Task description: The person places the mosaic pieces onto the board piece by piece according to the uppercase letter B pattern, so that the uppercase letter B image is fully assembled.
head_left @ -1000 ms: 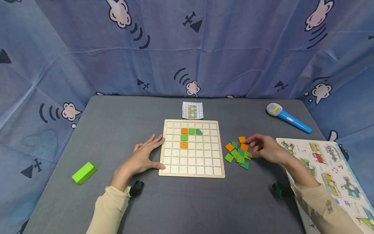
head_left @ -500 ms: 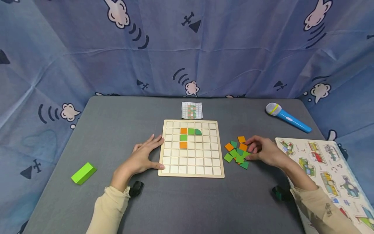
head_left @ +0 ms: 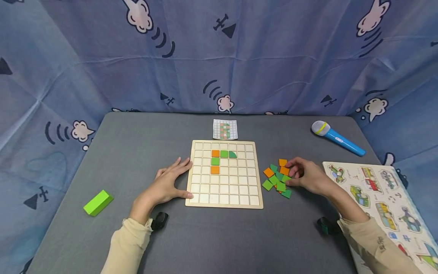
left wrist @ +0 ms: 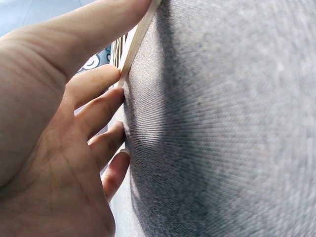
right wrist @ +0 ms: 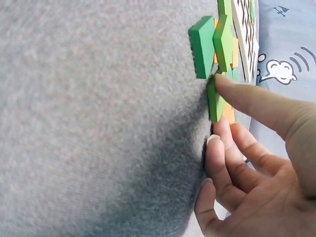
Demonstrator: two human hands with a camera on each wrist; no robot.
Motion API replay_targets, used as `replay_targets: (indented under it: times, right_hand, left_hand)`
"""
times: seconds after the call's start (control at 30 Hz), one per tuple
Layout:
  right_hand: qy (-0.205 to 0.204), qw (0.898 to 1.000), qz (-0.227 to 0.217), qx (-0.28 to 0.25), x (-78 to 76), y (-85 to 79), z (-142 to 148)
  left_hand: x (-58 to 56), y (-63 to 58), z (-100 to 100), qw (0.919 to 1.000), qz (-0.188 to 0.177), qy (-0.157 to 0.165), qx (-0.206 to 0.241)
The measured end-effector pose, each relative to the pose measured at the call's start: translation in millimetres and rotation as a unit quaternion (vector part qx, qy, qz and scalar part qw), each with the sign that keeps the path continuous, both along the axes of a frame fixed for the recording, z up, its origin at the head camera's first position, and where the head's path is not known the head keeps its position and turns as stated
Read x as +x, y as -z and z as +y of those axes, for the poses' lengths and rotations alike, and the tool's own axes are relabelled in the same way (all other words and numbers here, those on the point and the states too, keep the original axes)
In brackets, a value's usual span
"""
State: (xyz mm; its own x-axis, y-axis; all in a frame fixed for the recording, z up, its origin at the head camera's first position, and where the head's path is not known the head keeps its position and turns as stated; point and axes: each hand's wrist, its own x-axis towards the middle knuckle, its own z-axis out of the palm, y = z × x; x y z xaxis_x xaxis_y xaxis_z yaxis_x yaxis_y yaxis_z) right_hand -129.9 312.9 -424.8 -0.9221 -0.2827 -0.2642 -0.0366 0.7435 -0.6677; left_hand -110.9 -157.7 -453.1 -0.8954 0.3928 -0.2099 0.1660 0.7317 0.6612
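A square wooden grid board (head_left: 224, 207) lies mid-table with orange, green and quarter-round tiles (head_left: 232, 154) in several cells. My left hand (head_left: 165, 182) rests spread against its left side, thumb near the lower corner and fingertips along the edge; in the left wrist view these fingers (left wrist: 101, 116) touch the board's rim (left wrist: 133, 52). Right of the board lies a loose pile of orange and green tiles (head_left: 268, 172). My right hand (head_left: 309, 176) reaches over the pile's right side, its thumb touching a light green square tile (right wrist: 216, 101). Its other fingers are bent near an orange tile (head_left: 284, 171).
A small printed pattern card (head_left: 225, 129) lies behind the board. A blue toy microphone (head_left: 338, 139) is at the back right, near a large picture board (head_left: 373, 190) under my right forearm. A green block (head_left: 98, 203) stands at the left.
My right hand has shifted slightly left, and the light green tile by its thumb has slid left and a little away, closer into the pile. My left hand stays on the board.
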Motion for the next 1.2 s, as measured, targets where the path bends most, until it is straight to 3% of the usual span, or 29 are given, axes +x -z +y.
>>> replay_targets:
  times: [0.3,0.6,0.73,0.93,1.2]
  right_hand:
    - [0.000,1.000,0.002,0.006,-0.3,2.8,-2]
    - [-0.025,1.000,-0.001,0.005,-0.5,1.8,-1]
    - [-0.041,0.999,0.020,-0.007,-3.9,-3.3,-4]
    - [-0.006,0.998,0.057,-0.008,-10.6,-9.2,-22]
    - [0.022,0.995,0.090,-0.036,-18.5,0.0,-60]
  left_hand:
    - [0.8,-0.6,0,1.0000,-0.004,-0.001,-0.002]
    - [0.9,-1.3,1,1.0000,-0.005,-0.003,0.001]
    - [0.8,-1.2,1,1.0000,-0.004,-0.003,-0.001]
    - [0.4,-1.8,1,1.0000,0.001,-0.004,-0.003]
    - [0.5,-3.0,1,1.0000,0.004,-0.002,-0.003]
